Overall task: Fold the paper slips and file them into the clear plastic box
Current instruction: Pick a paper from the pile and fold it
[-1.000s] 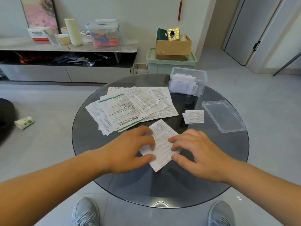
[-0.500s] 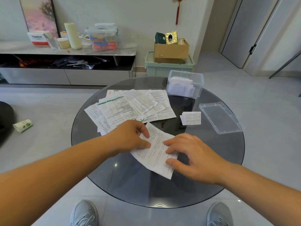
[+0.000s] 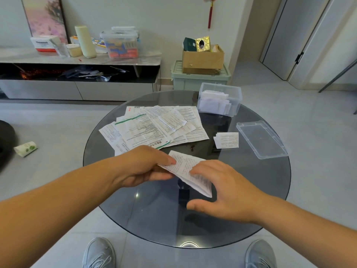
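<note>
Both hands are at the near middle of the round glass tabletop (image 3: 251, 180), working on one printed paper slip (image 3: 182, 161). The left hand (image 3: 143, 167) has it by the left edge, pinched between the fingers (image 3: 170, 161) on top and the thumb underneath. That edge looks raised off the glass, and the sheet slopes down to the right. The right hand (image 3: 226, 196) is spread wide and relaxed: its fingertips (image 3: 195, 171) rest on the printed face, and the thumb hangs well apart below the paper, gripping nothing. The slip's near right corner pokes out from under that palm.

Just beyond the left hand, on the far left of the tabletop, lies a fanned pile of unfolded leaflets (image 3: 154, 128), overlapping one another, with a green-striped one on top. To the right sits a small folded stack (image 3: 227, 140), flat and on its own. At the far right edge stands the clear plastic box (image 3: 238, 101), open-topped, with folded slips (image 3: 214, 105) standing upright inside. Its clear lid (image 3: 260, 139) lies flat on the right, near the folded stack but apart from it.

Grey sneakers (image 3: 99, 254) show below the tabletop's near rim.
</note>
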Available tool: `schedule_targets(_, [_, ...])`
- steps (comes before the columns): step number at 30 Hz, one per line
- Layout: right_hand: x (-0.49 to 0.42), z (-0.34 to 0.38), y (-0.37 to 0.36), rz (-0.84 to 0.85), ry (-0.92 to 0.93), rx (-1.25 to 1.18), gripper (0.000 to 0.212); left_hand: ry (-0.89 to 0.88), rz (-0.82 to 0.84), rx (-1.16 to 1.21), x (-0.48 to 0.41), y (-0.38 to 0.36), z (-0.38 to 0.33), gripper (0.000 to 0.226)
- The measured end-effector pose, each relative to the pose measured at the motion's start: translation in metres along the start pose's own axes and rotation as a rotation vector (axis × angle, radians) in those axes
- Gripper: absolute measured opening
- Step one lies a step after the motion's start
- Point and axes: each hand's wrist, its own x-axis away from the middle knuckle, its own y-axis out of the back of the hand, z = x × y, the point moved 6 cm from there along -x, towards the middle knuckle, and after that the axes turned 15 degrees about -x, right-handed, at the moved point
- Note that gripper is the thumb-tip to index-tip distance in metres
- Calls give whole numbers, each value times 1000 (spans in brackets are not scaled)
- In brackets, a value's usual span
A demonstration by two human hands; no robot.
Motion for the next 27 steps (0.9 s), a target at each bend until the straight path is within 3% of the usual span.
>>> schedule_targets(2, [-1,1,0,-45,-12,6,75,22,21,46,3,1,-1,27])
schedule_targets(4, [-3,2,3,-91,-39,-28,68,5,31,-41,4,4,-2,48])
schedule_targets(7, [-6,0,8,-122,-65,-67,58,-146,-38,-461,7,12,-8,79])
schedule_targets(9, [-6,-5,9,-139,-82,-68,52,-248,-30,-755,15,6,-15,70])
schedule_targets(12, [-10,-12,14,-171,-135,-118,36,-389,-78,-989,16,-3,-20,35])
schedule_targets(15, [-15,-17,20,-229,-210,-194,18,-433,-317,-1164,8,-2,-24,34])
schedule_targets(17, [-17,-21,23,-279,-242,-235,12,-415,-333,-1121,-2,-2,-22,38])
schedule_targets(22, [-18,-26,24,-308,-305,-192,49,-343,-363,-1127,-21,2,-21,45])
schedule_targets(27, [-22,-28,20,-293,-307,-123,56,-293,-449,-1246,-29,0,-21,54])
